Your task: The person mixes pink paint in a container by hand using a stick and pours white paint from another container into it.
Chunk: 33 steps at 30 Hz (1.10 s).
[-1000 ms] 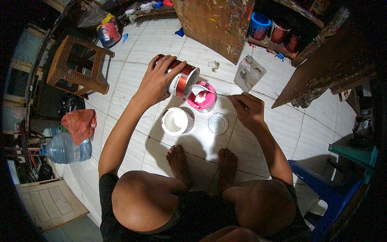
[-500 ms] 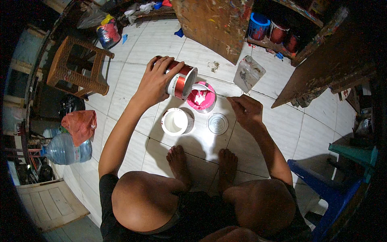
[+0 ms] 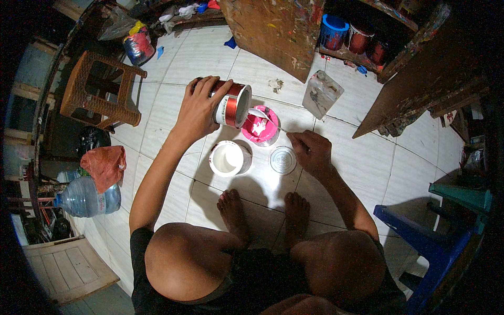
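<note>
1 red can (image 3: 231,109), tilted, upper ctr of frame, gripped by L hand (image 3: 197,109). R hand (image 3: 313,153), R of ctr, pinching; pink tub (image 3: 274,127) by can mouth; 1 spoon (image 3: 258,112) over tub, hndl in R fingers. Risk: overtipped can = spill.

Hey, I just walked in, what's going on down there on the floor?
A person's left hand holds a red can tipped on its side, its mouth facing a pink tub with white stuff inside. The right hand grips a spoon by its handle, its bowl over the pink tub near the can's mouth; I can't tell if they touch. An open white tub and a round lid sit closer to the person's feet.
</note>
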Each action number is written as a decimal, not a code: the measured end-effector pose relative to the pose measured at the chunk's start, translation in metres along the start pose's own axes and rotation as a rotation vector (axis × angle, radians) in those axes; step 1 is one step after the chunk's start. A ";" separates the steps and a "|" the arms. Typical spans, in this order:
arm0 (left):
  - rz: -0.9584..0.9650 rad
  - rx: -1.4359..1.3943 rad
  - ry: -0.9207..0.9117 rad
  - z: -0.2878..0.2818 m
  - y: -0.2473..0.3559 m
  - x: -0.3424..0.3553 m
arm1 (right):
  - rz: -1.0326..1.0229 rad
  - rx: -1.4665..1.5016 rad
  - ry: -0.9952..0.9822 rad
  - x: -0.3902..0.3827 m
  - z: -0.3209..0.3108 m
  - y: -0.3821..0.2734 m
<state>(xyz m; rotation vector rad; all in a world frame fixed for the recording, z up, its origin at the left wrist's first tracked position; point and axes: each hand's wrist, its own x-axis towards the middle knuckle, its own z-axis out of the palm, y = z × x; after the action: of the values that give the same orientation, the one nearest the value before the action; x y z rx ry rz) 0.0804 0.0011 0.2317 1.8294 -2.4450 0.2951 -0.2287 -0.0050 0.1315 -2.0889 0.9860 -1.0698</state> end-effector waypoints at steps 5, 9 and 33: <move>-0.057 -0.029 0.017 0.006 0.001 -0.003 | -0.073 0.038 0.044 -0.009 0.005 0.004; -0.063 -0.007 0.041 0.012 -0.002 -0.004 | -0.144 0.011 0.094 -0.007 0.001 0.001; 0.067 -0.069 0.021 0.011 0.006 -0.007 | 0.252 0.426 -0.168 0.079 0.081 0.010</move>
<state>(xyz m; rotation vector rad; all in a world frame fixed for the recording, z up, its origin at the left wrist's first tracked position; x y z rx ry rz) 0.0770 0.0074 0.2193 1.7120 -2.4734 0.2301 -0.1319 -0.0622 0.1156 -1.6311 0.8274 -0.8697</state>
